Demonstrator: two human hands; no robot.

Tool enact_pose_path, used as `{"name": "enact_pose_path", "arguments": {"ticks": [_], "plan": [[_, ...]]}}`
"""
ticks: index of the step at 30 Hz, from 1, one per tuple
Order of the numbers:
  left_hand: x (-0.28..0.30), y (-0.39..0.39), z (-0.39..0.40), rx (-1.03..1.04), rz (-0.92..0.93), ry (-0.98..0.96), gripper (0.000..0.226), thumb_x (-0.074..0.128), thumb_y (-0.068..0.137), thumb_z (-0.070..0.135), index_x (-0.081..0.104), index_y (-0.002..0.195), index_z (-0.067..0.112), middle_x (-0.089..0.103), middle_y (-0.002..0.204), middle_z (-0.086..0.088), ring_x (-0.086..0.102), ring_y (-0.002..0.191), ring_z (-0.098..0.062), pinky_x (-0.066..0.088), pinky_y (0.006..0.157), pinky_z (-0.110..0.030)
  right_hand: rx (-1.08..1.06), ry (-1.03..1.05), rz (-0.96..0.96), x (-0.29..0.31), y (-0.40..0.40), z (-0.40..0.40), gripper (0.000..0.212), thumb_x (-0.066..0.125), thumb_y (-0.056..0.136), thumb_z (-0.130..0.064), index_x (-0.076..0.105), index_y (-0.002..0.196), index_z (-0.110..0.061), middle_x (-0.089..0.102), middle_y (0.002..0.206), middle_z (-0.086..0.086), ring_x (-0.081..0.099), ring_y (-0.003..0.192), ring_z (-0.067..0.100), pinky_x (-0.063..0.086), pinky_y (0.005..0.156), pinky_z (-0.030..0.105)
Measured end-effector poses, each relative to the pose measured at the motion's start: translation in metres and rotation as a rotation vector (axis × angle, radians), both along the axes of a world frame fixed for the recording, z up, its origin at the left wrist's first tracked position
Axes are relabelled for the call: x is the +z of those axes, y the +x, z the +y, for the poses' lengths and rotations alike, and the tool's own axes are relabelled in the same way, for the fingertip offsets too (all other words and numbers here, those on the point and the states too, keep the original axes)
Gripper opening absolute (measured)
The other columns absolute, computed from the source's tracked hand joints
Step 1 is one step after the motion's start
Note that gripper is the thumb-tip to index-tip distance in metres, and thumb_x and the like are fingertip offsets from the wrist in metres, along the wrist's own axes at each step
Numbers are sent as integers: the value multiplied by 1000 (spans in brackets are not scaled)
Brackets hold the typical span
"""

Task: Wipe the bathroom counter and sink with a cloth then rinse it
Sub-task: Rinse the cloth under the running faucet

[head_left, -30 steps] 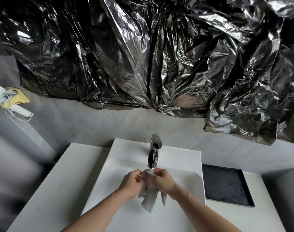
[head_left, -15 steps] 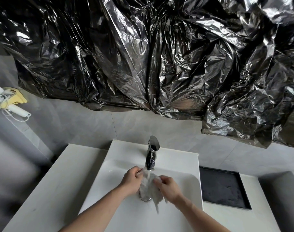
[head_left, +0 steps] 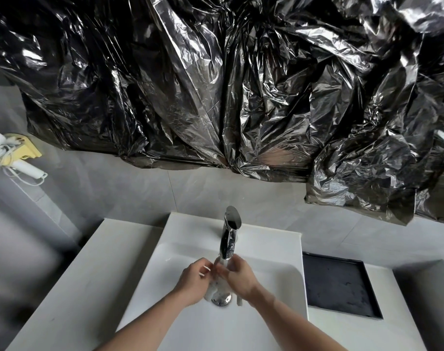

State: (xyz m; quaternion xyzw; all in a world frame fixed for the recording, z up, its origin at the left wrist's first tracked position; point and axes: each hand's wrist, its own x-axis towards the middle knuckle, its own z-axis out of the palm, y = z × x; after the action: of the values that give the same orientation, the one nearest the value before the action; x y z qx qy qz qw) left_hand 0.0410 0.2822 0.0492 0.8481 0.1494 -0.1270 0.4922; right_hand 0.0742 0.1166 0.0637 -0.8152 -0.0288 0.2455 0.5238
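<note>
Your two forearms enter from the bottom edge of the frame and converge at lower centre, over the white sink (head_left: 180,312). Your left hand (head_left: 194,281) and right hand (head_left: 238,276) are pressed close together with the cloth (head_left: 217,287) bunched between them; the fingers of both hands are curled around it, clenched on the wet fabric. The cloth is pale and partly hidden by the hands (its full shape cannot be read). It sits directly under the spout, just above the chrome drain (head_left: 221,299), which shows at the bottom of the basin between your wrists.

Above the hands, the chrome faucet (head_left: 229,233) stands upright on the rear ledge of the sink, its spout pointing down at the cloth; a thin stream of water (head_left: 225,263) runs from it onto the fabric.

The white counter (head_left: 71,287) flanks the sink at lower left and continues at lower right, where a black rectangular recess (head_left: 339,285) is set into it, well apart from the hands.

Farther back, the grey tiled wall (head_left: 140,191) rises behind the counter. A white hair dryer (head_left: 26,168) with its cord hangs at the left edge of the frame. Crumpled black plastic sheeting (head_left: 215,84) covers the whole upper half.
</note>
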Motion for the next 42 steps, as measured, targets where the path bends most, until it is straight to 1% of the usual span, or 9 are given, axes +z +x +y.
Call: {"name": "enact_pose_path", "arguments": {"ticks": [3, 8, 16, 20, 25, 28, 31, 35, 42], "plan": [[1, 4, 0, 100, -24, -11, 12, 63, 98, 27, 64, 88, 21, 72, 86, 2, 67, 80, -17, 55, 84, -37, -128, 67, 47, -14, -1, -13, 26, 76, 89, -34, 61, 106, -21, 71, 100, -5, 70, 82, 11, 58, 68, 25], [-4, 10, 1, 240, 97, -333, 15, 59, 96, 34, 66, 91, 23, 76, 95, -13, 74, 93, -33, 60, 89, -55, -175, 95, 155, -30, -6, -30, 34, 72, 92, -41, 70, 118, -19, 74, 112, -3, 69, 90, 10, 51, 76, 18], [22, 9, -35, 244, 136, -600, 7, 55, 102, 4, 57, 109, 3, 75, 108, -21, 76, 90, -32, 62, 80, -41, -172, 271, 450, -24, -21, -23, 68, 26, 104, -68, 77, 114, -25, 77, 114, 8, 70, 108, 24, 49, 106, 42], [11, 9, -21, 158, 64, -264, 19, 71, 81, 26, 61, 92, 14, 73, 93, -2, 73, 83, -21, 61, 80, -43, -116, 337, 433, -9, -22, -17, 60, 39, 101, -67, 76, 98, -20, 74, 88, 8, 64, 71, 16, 52, 75, 29], [2, -5, -1, 47, -28, 162, 33, 75, 81, 33, 51, 103, 26, 57, 111, 11, 64, 91, -9, 50, 76, -24, -90, 271, 217, 3, -18, -11, 32, 50, 96, -14, 54, 65, -17, 53, 63, 2, 44, 50, 11, 34, 46, 15], [0, -13, 3, -127, -64, 85, 48, 69, 86, 17, 51, 122, 42, 49, 129, 26, 61, 108, -2, 57, 84, -24, -51, 204, 152, 3, -14, -8, 36, 48, 100, -10, 64, 68, -15, 67, 72, 6, 59, 64, 15, 47, 61, 20], [5, -13, -3, -196, -66, 49, 30, 67, 87, 25, 63, 112, 42, 69, 111, 22, 71, 90, -3, 59, 80, -27, -5, 155, 115, 2, -9, -6, 32, 65, 93, -22, 67, 61, -17, 68, 65, 4, 62, 62, 16, 53, 67, 30], [4, -4, -6, -1, -99, -70, 2, 68, 92, 26, 70, 91, 26, 77, 88, 7, 74, 76, -14, 61, 76, -38, -71, 239, 85, 12, -11, -9, 22, 75, 91, -30, 66, 87, -10, 78, 83, 18, 76, 78, 32, 61, 82, 43], [14, -1, -19, 197, -23, -264, 26, 68, 96, 40, 70, 92, 14, 79, 84, -4, 77, 77, -21, 63, 79, -40, -214, 280, 293, 4, -21, -14, 51, 71, 88, -58, 62, 124, -23, 79, 103, 5, 73, 80, 17, 57, 75, 36]]}}
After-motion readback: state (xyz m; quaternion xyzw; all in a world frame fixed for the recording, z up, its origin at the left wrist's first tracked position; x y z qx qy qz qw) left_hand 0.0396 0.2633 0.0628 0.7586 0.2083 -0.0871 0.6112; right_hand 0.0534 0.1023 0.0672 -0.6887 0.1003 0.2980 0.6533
